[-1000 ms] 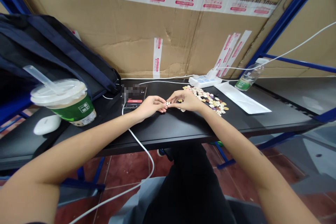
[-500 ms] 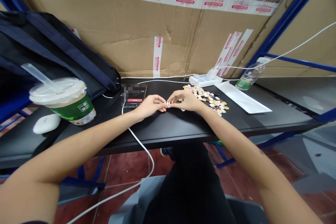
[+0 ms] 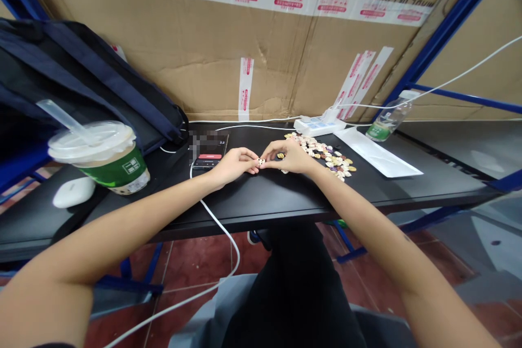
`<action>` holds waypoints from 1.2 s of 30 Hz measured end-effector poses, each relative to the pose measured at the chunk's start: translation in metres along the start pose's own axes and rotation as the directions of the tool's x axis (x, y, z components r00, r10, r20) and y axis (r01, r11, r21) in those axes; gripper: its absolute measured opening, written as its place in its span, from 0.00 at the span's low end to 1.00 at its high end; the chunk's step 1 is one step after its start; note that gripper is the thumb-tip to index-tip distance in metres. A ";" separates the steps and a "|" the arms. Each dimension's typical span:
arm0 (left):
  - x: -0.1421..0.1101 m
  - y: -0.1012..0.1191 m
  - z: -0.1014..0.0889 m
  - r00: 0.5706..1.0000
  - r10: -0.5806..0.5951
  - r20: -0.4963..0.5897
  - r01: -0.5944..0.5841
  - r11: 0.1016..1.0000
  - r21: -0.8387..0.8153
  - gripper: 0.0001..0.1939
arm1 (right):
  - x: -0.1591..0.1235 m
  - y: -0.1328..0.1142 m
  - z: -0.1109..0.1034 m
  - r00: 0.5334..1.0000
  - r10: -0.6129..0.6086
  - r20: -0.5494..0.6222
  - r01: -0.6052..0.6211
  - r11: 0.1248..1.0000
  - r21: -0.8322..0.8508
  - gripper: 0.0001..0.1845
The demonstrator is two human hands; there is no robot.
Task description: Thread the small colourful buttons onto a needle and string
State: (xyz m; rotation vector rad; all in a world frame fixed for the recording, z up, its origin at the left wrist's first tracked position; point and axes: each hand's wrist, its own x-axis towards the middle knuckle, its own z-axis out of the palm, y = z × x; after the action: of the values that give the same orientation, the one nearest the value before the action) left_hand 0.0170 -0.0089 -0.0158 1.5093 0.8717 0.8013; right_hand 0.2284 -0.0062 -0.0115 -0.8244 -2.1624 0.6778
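Between the fingertips of both hands is a small cream-coloured piece with dark spots (image 3: 261,162), too small for me to tell its kind. My left hand (image 3: 235,165) pinches it from the left with thumb and fingers. From the right, my right hand (image 3: 290,156) grips it too, its fingers arched over the black table (image 3: 269,193). Just behind and right of that hand lies a loose pile of small cream, yellow, brown and purple pieces (image 3: 322,149). Near my left hand rests a phone (image 3: 210,147) with a lit screen.
On the left stand a lidded drink cup (image 3: 110,160) with a straw, a white case (image 3: 73,192) and a dark backpack (image 3: 101,81). A white power strip (image 3: 318,125), a white tray-like sheet (image 3: 377,152) and a bottle (image 3: 387,119) are at right. A white cable (image 3: 220,223) hangs over the front edge.
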 end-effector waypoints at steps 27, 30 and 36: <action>0.001 -0.001 0.000 1.000 0.014 0.005 -0.014 1.000 -0.001 0.09 | 0.000 -0.004 -0.001 1.000 -0.004 -0.015 0.004 1.000 -0.004 0.19; 0.001 -0.001 0.000 1.000 0.020 -0.015 -0.021 1.000 -0.018 0.09 | 0.000 -0.004 -0.002 1.000 0.005 -0.009 -0.005 1.000 0.006 0.19; 0.000 0.000 0.000 1.000 0.014 -0.014 -0.014 1.000 -0.001 0.08 | 0.000 -0.001 -0.001 1.000 -0.021 -0.018 0.022 0.999 0.024 0.18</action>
State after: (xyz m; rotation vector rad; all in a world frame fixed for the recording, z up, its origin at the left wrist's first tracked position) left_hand 0.0171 -0.0091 -0.0154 1.5120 0.8718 0.8228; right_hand 0.2288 -0.0066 -0.0108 -0.7906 -2.1397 0.6824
